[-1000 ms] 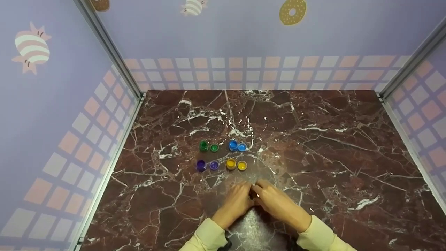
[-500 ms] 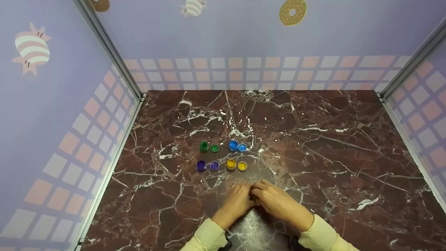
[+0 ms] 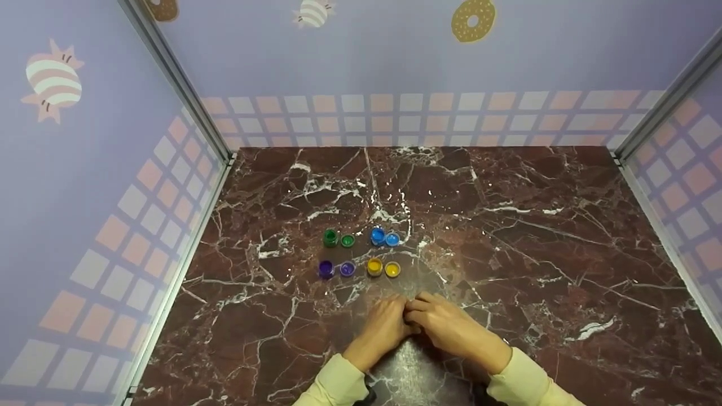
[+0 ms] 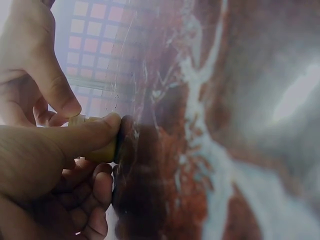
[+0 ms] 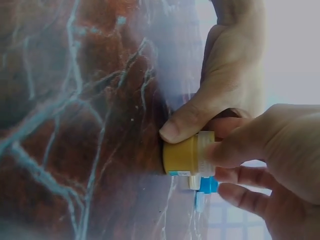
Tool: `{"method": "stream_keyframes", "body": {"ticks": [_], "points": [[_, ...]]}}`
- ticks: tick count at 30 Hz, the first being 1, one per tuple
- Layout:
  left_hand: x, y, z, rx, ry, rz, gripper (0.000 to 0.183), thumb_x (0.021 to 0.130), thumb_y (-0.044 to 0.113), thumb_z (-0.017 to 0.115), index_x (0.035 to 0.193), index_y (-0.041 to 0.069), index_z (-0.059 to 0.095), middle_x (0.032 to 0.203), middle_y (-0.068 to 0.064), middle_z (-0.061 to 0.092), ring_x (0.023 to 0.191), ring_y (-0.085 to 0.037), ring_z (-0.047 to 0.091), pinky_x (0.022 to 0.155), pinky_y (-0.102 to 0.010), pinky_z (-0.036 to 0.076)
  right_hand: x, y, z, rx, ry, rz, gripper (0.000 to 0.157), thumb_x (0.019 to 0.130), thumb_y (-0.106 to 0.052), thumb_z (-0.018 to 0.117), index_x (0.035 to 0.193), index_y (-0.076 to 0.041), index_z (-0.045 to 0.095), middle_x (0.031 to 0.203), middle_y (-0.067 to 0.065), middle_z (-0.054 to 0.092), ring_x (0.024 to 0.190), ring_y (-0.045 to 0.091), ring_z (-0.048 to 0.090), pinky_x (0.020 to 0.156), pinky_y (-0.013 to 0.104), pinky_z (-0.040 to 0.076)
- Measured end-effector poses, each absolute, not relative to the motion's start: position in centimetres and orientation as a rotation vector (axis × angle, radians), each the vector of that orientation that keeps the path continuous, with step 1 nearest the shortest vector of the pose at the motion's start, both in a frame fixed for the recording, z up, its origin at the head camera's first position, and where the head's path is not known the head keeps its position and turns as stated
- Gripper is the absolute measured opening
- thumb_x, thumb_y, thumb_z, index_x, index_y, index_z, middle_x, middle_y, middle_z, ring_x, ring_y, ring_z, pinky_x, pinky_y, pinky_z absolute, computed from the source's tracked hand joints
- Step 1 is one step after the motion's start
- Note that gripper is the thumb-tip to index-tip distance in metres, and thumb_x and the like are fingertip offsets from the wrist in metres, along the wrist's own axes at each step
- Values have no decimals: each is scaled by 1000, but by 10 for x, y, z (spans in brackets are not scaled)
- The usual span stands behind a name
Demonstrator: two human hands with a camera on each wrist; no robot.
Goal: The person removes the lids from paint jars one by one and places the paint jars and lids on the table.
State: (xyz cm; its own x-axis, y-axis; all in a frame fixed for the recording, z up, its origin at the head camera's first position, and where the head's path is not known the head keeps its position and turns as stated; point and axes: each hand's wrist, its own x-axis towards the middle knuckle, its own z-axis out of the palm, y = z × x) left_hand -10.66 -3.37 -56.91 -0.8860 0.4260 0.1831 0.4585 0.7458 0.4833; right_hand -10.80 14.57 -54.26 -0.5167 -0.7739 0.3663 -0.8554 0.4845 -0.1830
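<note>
A small yellow paint jar (image 5: 181, 157) with a translucent lid (image 5: 205, 145) stands on the table. My left hand (image 3: 384, 322) grips the jar's body, its thumb (image 4: 102, 129) laid along the side. Thumb and fingers of my right hand (image 3: 445, 324) pinch the lid. Both hands meet near the front middle of the table, and in the head view they hide the jar. Beyond them sit opened paint jars: green (image 3: 330, 238), blue (image 3: 378, 236), purple (image 3: 326, 269) and yellow-orange (image 3: 374, 267).
Beside each opened jar lies its lid: green (image 3: 347, 241), blue (image 3: 392, 239), purple (image 3: 347, 269) and yellow (image 3: 392, 269). The marbled table (image 3: 541, 270) is bounded by patterned panels (image 3: 361, 56) at the back and both sides.
My right hand has turned slightly at the lid, and its wrist has shifted a little to the right. The left hand and the opened jars have stayed in place.
</note>
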Motion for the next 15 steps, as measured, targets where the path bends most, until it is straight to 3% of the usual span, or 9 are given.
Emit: {"method": "stream_keyframes", "body": {"ticks": [4, 10, 15], "points": [[-106, -34, -569, -720, -2879, -809, 39, 69, 26, 93, 89, 10, 65, 85, -3, 68, 81, -23, 67, 76, -38, 52, -108, 149, -545, 1413, -2479, 497, 31, 72, 6, 79, 97, -11, 76, 99, -2, 69, 95, 18, 61, 80, 34, 53], [-106, -34, -569, -712, -2875, -808, 38, 70, 28, 94, 90, 10, 67, 85, -1, 68, 80, -22, 68, 76, -37, 51, -109, 155, -548, 1455, -2461, 498, 34, 78, 6, 76, 108, -10, 76, 111, 1, 73, 107, 20, 64, 97, 35, 52], [-106, -34, -568, -717, -2867, -840, 35, 71, 26, 92, 90, 10, 67, 84, -2, 69, 77, -23, 68, 75, -38, 51, -110, 157, -548, 1473, -2467, 584, 34, 76, 7, 76, 105, -12, 76, 113, 0, 72, 108, 19, 63, 98, 35, 51]]}}
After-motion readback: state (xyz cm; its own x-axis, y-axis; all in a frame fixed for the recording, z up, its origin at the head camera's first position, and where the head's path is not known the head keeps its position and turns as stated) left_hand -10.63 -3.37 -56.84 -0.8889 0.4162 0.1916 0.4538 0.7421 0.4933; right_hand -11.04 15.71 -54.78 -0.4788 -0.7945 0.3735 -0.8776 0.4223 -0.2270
